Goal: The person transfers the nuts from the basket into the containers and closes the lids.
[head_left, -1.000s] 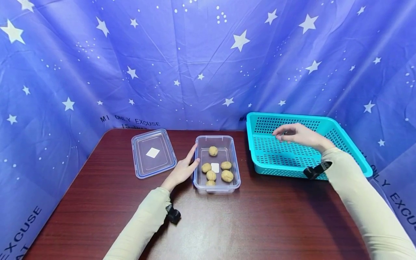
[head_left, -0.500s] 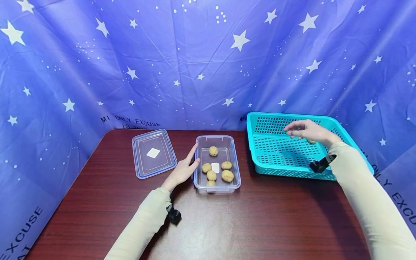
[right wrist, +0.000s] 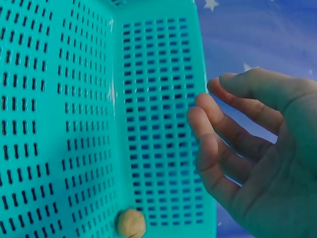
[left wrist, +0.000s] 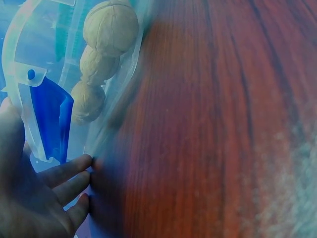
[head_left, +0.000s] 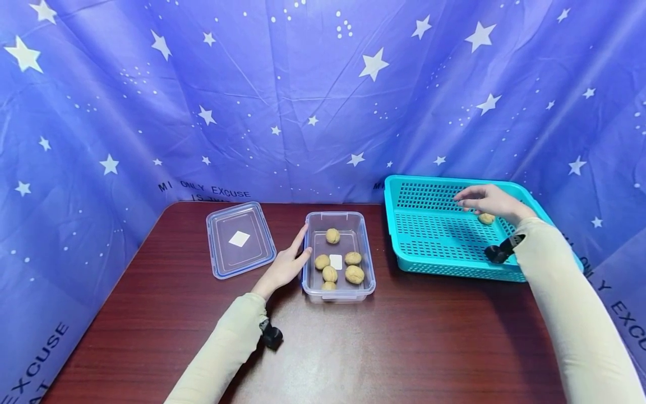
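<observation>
My left hand (head_left: 284, 267) rests against the left side of a clear plastic food container (head_left: 372, 264), its fingers extended along the wall. Several walnuts (head_left: 355, 274) lie inside. The left wrist view shows the fingers (left wrist: 72, 186) touching the wall below a blue clip (left wrist: 52, 116), beside walnuts (left wrist: 111, 27) seen through the plastic. Over the turquoise basket (head_left: 429, 264), my right hand (head_left: 492, 202) hovers with loosely bent fingers and nothing between them. One walnut (head_left: 487, 218) sits on the basket's floor just below that hand; in the right wrist view this walnut (right wrist: 131, 223) is at the bottom edge.
The container's lid (head_left: 239, 240), clear with a blue seal and a white sticker, lies flat left of the container. All stand on a dark red wooden table (head_left: 404, 348). A blue curtain (head_left: 282, 101) with white stars hangs right behind the table.
My right hand has shifted to the right over the basket, and the walnut beneath it has come into sight. The left hand and the container's walnuts have stayed in place.
</observation>
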A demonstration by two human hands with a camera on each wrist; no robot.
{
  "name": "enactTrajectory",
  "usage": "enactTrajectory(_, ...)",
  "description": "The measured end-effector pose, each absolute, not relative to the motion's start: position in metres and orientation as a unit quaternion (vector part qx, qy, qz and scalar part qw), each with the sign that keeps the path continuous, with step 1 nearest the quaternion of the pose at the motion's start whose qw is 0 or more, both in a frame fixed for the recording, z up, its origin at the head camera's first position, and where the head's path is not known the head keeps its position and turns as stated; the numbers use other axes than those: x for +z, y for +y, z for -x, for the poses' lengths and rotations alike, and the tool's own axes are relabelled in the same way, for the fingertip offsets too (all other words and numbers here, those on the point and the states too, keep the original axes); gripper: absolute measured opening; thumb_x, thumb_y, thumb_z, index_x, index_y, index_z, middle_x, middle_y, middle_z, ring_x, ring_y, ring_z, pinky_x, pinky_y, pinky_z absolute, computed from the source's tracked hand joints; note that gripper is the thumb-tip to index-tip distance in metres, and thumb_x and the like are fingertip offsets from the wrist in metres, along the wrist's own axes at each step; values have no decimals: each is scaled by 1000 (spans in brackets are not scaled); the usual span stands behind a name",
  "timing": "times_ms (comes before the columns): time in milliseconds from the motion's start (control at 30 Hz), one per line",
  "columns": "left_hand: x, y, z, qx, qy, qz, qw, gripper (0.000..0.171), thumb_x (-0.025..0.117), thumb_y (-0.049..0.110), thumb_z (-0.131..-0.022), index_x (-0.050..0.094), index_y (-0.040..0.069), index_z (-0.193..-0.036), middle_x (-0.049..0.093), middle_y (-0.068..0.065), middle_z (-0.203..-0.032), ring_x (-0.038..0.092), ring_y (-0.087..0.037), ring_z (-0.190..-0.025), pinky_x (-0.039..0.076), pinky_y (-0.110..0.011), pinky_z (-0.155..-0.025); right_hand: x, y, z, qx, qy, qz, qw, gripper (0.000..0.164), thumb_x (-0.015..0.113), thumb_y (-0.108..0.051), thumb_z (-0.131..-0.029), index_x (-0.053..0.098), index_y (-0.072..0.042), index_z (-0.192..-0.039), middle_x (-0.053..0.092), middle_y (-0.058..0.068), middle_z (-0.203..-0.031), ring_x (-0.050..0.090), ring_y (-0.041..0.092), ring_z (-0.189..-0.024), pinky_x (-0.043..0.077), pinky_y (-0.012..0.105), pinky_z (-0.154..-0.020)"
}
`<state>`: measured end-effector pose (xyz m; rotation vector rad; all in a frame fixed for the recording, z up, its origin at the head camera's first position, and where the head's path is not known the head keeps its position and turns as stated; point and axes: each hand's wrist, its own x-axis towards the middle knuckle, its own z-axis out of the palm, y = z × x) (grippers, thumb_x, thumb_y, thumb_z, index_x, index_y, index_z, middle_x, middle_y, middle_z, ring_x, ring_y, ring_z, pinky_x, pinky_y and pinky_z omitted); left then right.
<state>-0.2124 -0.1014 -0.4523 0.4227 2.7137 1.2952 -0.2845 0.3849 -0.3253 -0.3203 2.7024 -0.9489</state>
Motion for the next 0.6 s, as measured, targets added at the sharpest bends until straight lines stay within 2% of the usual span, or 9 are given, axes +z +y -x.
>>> enactTrajectory(200,-454,-101,213,426,893,-137,53,62,43,40,-103,11,36,-156,39,-23,-146,46,-41,-125,36,-52,-102,-339,403,289,-355,921,80,137,46,47,-23,-103,44,10,-136,49,29,-132,56,2,-92,51,29,-77)
enactTrajectory(300,-453,-101,213,424,894,-139,53,62,43,38,-103,11,35,-156,39,-23,-146,46,-41,-124,37,-52,-102,-344,412,291,-363,919,67,137,49,46,-25,-104,42,11,-136,45,32,-135,54,-1,-91,51,31,-77)
enactTrajectory(467,-454,-100,214,422,894,-140,48,63,44,36,-103,11,36,-156,39,-23,-145,48,-42,-122,37,-53,-101,-352,425,292,-370,918,56,130,49,43,-27,-104,42,12,-135,41,35,-135,55,0,-91,51,38,-82)
enactTrajectory(600,-453,-99,212,421,895,-143,42,63,44,35,-103,12,33,-156,41,-23,-144,49,-43,-121,38,-52,-100,-356,434,292,-368,919,45,132,51,40,-27,-105,38,13,-137,37,37,-136,55,5,-97,49,42,-87)
